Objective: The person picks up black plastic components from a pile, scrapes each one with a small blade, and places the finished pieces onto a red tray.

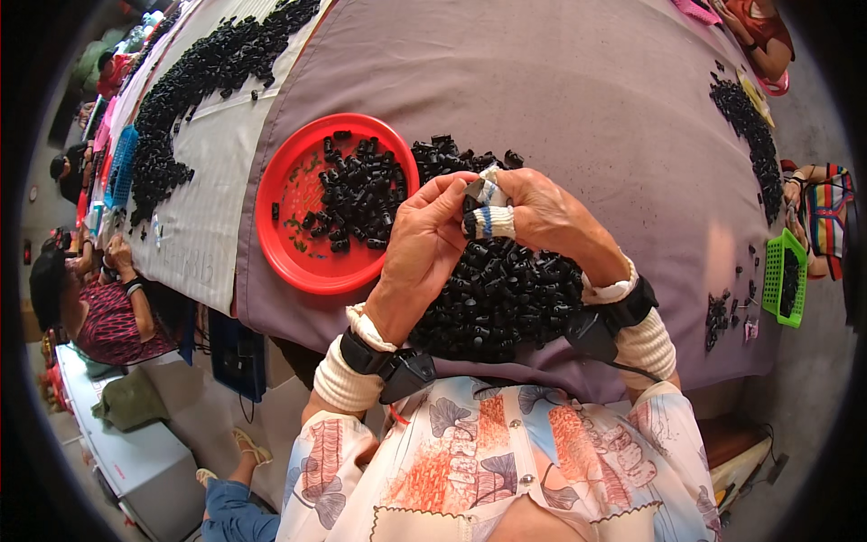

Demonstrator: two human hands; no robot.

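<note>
My left hand (424, 239) and my right hand (546, 212) meet over a heap of small black plastic parts (506, 303) on the cloth-covered table. The left thumb and fingers pinch a small black part (470, 204). White knitted finger covers (494, 221) with blue stripes wrap fingers of my right hand, which is closed against the same spot. Whatever the right fingers grip is mostly hidden; a greyish edge shows there. Left of the heap, close to my left hand, a red round tray (271, 248) holds more of the black parts and some scraps.
Purple-grey cloth (578, 81) covers my table. A pale table (212, 135) at left carries a long black pile (172, 117) and a blue basket (122, 167). At right lie another pile (750, 131) and a green basket (786, 275). Other people sit around the tables.
</note>
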